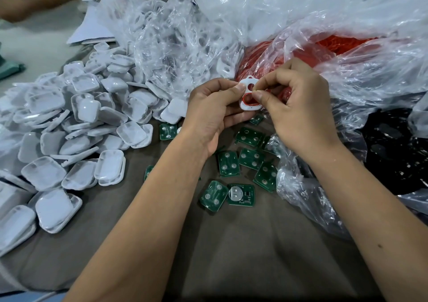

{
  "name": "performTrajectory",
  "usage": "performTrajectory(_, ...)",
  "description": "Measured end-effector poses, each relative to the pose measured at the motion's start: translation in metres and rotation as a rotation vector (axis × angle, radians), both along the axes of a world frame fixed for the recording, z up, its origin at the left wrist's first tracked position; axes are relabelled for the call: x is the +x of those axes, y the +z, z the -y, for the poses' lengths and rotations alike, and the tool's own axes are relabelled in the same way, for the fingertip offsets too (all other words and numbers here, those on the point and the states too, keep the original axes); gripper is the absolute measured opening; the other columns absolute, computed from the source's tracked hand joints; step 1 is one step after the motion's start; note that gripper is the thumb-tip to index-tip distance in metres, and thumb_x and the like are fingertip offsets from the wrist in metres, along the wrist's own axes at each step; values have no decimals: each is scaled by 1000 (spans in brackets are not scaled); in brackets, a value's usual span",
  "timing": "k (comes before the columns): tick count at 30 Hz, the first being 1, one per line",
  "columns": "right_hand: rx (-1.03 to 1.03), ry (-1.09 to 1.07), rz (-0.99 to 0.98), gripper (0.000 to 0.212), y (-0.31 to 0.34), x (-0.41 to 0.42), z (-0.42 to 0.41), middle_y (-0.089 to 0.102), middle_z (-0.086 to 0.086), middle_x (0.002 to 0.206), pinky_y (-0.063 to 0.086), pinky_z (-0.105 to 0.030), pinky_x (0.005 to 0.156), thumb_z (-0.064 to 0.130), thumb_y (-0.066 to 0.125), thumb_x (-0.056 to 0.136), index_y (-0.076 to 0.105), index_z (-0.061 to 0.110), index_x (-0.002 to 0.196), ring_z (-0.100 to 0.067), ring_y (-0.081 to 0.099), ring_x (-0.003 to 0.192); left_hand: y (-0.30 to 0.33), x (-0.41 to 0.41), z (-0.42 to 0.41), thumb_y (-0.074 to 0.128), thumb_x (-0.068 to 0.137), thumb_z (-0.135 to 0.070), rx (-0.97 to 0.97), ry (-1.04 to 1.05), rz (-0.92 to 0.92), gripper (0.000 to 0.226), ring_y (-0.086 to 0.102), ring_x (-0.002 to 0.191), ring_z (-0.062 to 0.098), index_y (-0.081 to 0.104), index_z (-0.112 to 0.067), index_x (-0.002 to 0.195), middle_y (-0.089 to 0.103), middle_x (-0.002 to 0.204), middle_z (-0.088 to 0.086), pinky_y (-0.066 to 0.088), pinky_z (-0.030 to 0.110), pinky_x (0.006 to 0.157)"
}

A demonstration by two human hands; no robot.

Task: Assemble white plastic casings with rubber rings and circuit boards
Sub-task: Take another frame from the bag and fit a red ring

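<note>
My left hand [214, 107] holds a small white plastic casing [246, 87] with two round holes, thumb on its left edge. A red rubber ring [247, 101] sits in the lower hole. My right hand [294, 102] pinches at the casing's right side with thumb and forefinger, on the ring. Several green circuit boards [228, 163] lie on the brown table below my hands. One board [240, 194] lies with a round silver battery holder up.
A big heap of white casing shells [76, 125] covers the table's left. A clear bag of white casings [166, 46] lies behind. A bag of red rings [328, 46] sits at right, a bag of black parts [398, 153] beside it. Another person's arm [27, 2] is far left.
</note>
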State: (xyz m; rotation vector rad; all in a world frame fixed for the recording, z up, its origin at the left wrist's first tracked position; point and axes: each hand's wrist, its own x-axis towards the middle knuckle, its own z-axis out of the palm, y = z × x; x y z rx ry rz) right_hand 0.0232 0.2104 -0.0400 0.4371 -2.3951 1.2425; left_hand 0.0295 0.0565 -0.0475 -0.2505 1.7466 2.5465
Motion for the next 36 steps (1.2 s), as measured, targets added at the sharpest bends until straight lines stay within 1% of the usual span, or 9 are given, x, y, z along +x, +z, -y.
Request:
performTrajectory(4, 13, 7, 13, 6, 0, -1, 0, 60, 2, 95, 45, -7, 70, 10, 80, 89, 76, 13, 91, -6, 61, 81, 0, 0, 0, 67, 96, -5, -6, -5, -1, 13, 75, 72, 23, 64, -9, 84, 75, 82, 12, 62, 30, 62)
performTrajectory(8, 19, 15, 11, 5, 0, -1, 0, 60, 1, 96, 45, -6, 69, 10, 79, 90, 77, 10, 93, -2, 60, 80, 0, 1, 0, 68, 95, -5, -7, -14, -11, 13, 75, 76, 24, 64, -10, 84, 76, 84, 12, 63, 32, 65)
performTrajectory(11, 23, 22, 9, 5, 0, -1, -1, 61, 0, 97, 48, -8, 69, 10, 80, 90, 76, 12, 93, -1, 61, 81, 0, 1, 2, 73, 89, -2, -9, -20, -19, 12, 69, 89, 33, 64, -9, 85, 71, 96, 20, 64, 34, 69)
performTrajectory(15, 3, 36, 20, 6, 1, -1, -1, 62, 2, 96, 51, -10, 70, 10, 80, 89, 76, 14, 91, -2, 62, 81, -2, 2, 3, 74, 87, 1, -11, -33, -14, 11, 60, 95, 39, 65, -6, 85, 65, 101, 27, 63, 31, 65)
performTrajectory(18, -37, 59, 47, 7, 2, 0, -2, 63, 2, 97, 57, -21, 67, 9, 80, 90, 75, 15, 90, -11, 66, 77, -2, 2, 5, 75, 84, 0, 13, -42, -10, 11, 61, 94, 38, 66, -6, 84, 65, 100, 27, 64, 32, 68)
performTrajectory(22, -118, 128, 126, 6, 3, 1, -4, 66, 0, 98, 59, -21, 56, 5, 76, 92, 74, 10, 90, -11, 72, 69, 0, 2, 8, 79, 71, -8, 20, -75, -6, 21, 64, 91, 35, 65, -3, 86, 65, 101, 26, 63, 29, 64)
performTrajectory(26, -207, 246, 252, 11, 3, -1, -12, 71, 2, 87, 64, -32, 57, 1, 73, 94, 72, 10, 89, -20, 77, 71, 1, 2, 14, 79, 68, -10, 9, -150, -6, 20, 73, 81, 30, 65, -6, 81, 71, 94, 22, 62, 28, 64)
performTrajectory(29, -235, 278, 263, 9, 2, -3, -15, 71, -1, 92, 66, -40, 60, 0, 73, 94, 71, 8, 89, -24, 78, 73, 1, 2, 19, 76, 70, -4, 56, -204, -9, 16, 76, 80, 30, 68, -5, 82, 76, 89, 19, 63, 31, 68)
performTrajectory(36, -218, 327, 225, 8, 4, -5, -20, 69, -7, 99, 65, -34, 62, -1, 77, 90, 75, 7, 90, -21, 77, 69, 0, 2, 22, 73, 72, 3, 88, -251, -8, 14, 77, 88, 33, 71, -4, 84, 76, 93, 20, 63, 33, 73)
